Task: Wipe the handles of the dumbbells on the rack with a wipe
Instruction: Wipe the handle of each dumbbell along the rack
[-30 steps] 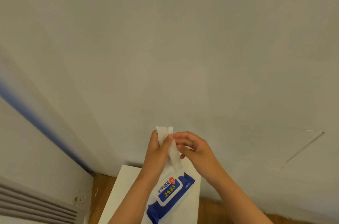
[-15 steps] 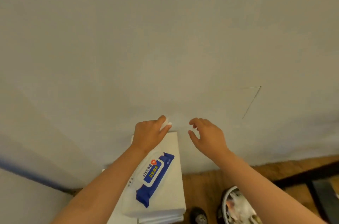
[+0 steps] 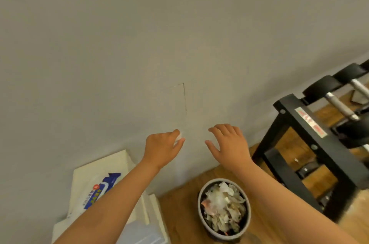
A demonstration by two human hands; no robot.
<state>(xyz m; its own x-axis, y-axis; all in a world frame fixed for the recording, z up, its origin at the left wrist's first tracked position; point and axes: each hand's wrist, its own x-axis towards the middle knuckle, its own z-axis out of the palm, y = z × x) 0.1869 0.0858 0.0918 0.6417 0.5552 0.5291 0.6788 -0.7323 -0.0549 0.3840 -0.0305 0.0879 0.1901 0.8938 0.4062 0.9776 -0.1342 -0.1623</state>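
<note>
Wipe pack point(image 3: 95, 191) left; bin point(image 3: 224, 208) centre; dumbbell rack point(image 3: 311, 143) right

I am facing a plain grey wall point(image 3: 139, 44) filling most of the frame, with a thin seam point(image 3: 184, 98) showing near its centre. Wooden floor point(image 3: 179, 213) is running across the lower right. A full bin point(image 3: 223, 234) is sitting at bottom centre, and a white cabinet point(image 3: 111, 161) at lower left.

My only camera rides on my head, wide-angle, facing forward and down at the grey wall point(image 3: 119, 44) close ahead, over my own outstretched forearms point(image 3: 111, 203). It is tilted, so the wooden floor point(image 3: 179, 215) and dumbbell rack point(image 3: 295, 118) slant up the right side.
</note>
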